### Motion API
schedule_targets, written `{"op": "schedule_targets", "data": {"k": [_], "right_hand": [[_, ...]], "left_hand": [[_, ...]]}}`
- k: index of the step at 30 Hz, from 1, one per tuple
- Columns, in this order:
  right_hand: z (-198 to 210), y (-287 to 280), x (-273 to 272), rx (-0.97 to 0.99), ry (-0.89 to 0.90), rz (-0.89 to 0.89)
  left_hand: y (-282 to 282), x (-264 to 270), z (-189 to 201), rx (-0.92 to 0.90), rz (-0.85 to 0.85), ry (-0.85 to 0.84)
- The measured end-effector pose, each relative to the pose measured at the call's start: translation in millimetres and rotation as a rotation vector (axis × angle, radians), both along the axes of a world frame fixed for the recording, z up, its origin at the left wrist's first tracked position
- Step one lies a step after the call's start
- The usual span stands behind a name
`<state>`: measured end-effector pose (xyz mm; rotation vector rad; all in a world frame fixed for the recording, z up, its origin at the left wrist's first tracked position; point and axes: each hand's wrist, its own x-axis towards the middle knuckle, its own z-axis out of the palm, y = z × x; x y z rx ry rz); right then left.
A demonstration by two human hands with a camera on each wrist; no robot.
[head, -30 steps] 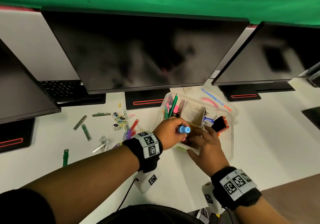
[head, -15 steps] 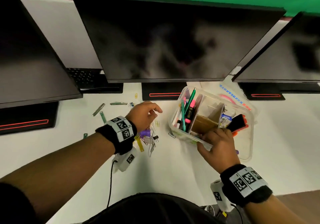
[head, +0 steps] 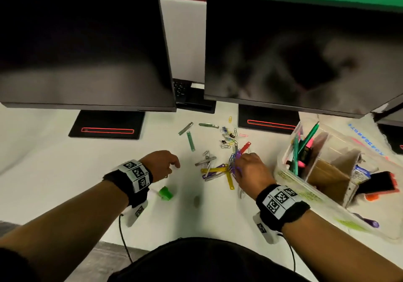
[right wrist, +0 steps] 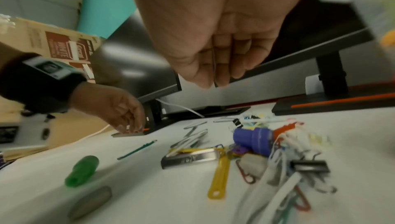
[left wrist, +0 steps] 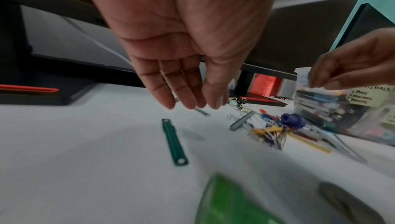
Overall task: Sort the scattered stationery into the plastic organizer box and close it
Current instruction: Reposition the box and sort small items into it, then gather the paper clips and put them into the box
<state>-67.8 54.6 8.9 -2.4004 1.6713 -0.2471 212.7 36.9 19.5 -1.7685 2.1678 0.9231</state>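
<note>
The clear plastic organizer box (head: 283, 162) stands open at the right, with pens upright in its left compartment. Loose paper clips, binder clips and fastener strips (head: 214, 170) lie scattered in the middle of the white table. My right hand (head: 237, 162) is down over this pile, thumb and fingers (right wrist: 205, 75) pressed together, with what looks like a thin wire paper clip pinched between them. My left hand (head: 172, 166) hovers left of the pile, its fingers (left wrist: 186, 96) relaxed and holding nothing. A green cap (head: 165, 193) lies just below it and a purple cap (right wrist: 252, 139) sits in the pile.
Two dark monitors (head: 87, 53) overhang the back of the table, their stands (head: 106, 125) behind the clips. A green strip (head: 190, 141) and silver strips (head: 185, 128) lie farther back. A grey oval piece (head: 197, 201) lies near the front, and a purple marker (head: 366, 220) by the box.
Both hands left the box. The left hand, which held a blue marker over it, moved left to the table holding nothing. The right hand let go of the box rim and dropped onto the clip pile.
</note>
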Motion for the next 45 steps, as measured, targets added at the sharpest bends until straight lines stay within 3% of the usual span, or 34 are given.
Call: {"op": "schedule_targets", "data": {"k": [3, 8, 11, 16, 20, 24, 27, 33, 37, 45], "right_hand": [[-25.1, -17.1, 10.9, 0.188, 0.066, -0.064], [-32.2, -19.6, -0.7, 0.338, 0.096, -0.15], [-23.8, -16.2, -2.9, 0.31, -0.003, -0.248], [-13.2, -7.6, -10.7, 0.304, -0.222, -0.544], [-17.1, 0.0, -14.1, 0.354, -0.142, -0.477], [-17.8, 8.5, -8.2, 0.401, 0.054, -0.25], [-26.0, 9.3, -8.6, 0.421, 0.145, -0.146], [-36.6, 12.6, -15.3, 0.417, 0.254, -0.171], [-19.5, 14.2, -15.7, 0.377, 0.155, -0.132], [34.4, 28.9, -14.0, 0.26, -0.262, -0.233]], "left_hand": [[15.0, 13.9, -7.6, 0.051, -0.076, -0.003], [28.3, 10.3, -18.8, 0.143, -0.26, -0.051], [31.8, 10.9, -27.3, 0.141, -0.323, -0.1], [30.8, 8.0, -33.5, 0.109, -0.278, -0.02], [25.3, -7.0, -28.9, 0.064, -0.247, 0.058], [21.5, -30.5, -25.2, -0.013, -0.244, 0.098], [25.9, -46.8, -27.5, -0.04, -0.328, 0.065], [31.8, -60.8, -37.4, -0.014, -0.57, -0.002], [32.8, -61.9, -42.1, 0.02, -0.588, -0.054], [27.2, -71.1, -39.5, 0.047, -0.533, -0.072]]}}
